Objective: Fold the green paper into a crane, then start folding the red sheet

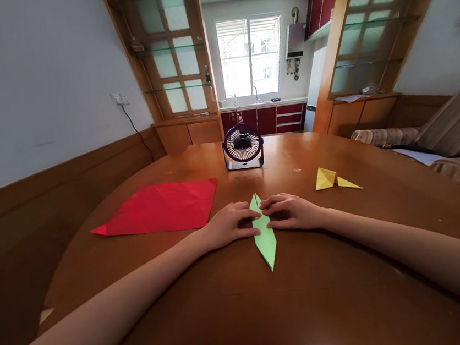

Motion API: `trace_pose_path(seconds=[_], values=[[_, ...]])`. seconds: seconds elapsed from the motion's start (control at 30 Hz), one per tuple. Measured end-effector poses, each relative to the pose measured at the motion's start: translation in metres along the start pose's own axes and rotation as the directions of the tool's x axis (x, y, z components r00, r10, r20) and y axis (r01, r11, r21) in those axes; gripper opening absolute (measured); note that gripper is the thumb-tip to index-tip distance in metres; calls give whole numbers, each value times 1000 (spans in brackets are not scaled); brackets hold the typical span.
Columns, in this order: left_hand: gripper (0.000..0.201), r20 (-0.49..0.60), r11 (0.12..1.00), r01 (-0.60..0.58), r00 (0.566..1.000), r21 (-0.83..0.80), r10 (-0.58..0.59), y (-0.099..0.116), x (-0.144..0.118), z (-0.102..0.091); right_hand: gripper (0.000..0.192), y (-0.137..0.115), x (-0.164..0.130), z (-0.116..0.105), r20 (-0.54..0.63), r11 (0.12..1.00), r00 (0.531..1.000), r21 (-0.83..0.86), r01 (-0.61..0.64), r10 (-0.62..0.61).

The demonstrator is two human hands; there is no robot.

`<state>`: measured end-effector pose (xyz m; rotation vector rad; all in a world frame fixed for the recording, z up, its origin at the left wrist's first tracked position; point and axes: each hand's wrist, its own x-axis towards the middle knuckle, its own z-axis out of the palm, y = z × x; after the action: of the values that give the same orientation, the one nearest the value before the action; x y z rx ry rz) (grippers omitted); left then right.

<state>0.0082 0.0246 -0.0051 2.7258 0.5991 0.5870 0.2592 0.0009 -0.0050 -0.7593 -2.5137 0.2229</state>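
Observation:
A narrow folded green paper (266, 240), pointed at both ends, lies flat on the round wooden table (245, 309) in front of me. My left hand (228, 225) presses on its left edge near the far tip, fingers curled over the paper. My right hand (290, 211) presses on the right edge opposite, and the fingertips of both hands almost meet over the paper's upper part. The near point of the green paper sticks out toward me, uncovered.
A creased red paper sheet (161, 207) lies flat to the left. A folded yellow paper shape (332, 179) sits to the right. A small purple desk fan (242, 146) stands at the table's far side. A sofa (446, 137) is at the right.

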Motion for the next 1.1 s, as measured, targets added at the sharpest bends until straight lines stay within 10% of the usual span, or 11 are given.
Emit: trace_pose_path(seconds=[0.5, 1.1], values=[[29, -55, 999, 37, 998, -16, -38, 0, -2, 7, 25, 0, 1, 1, -3, 999, 1000, -31, 22, -22], [86, 80, 992, 74, 993, 98, -82, 21, -11, -6, 65, -13, -4, -7, 83, 996, 997, -85, 14, -7]])
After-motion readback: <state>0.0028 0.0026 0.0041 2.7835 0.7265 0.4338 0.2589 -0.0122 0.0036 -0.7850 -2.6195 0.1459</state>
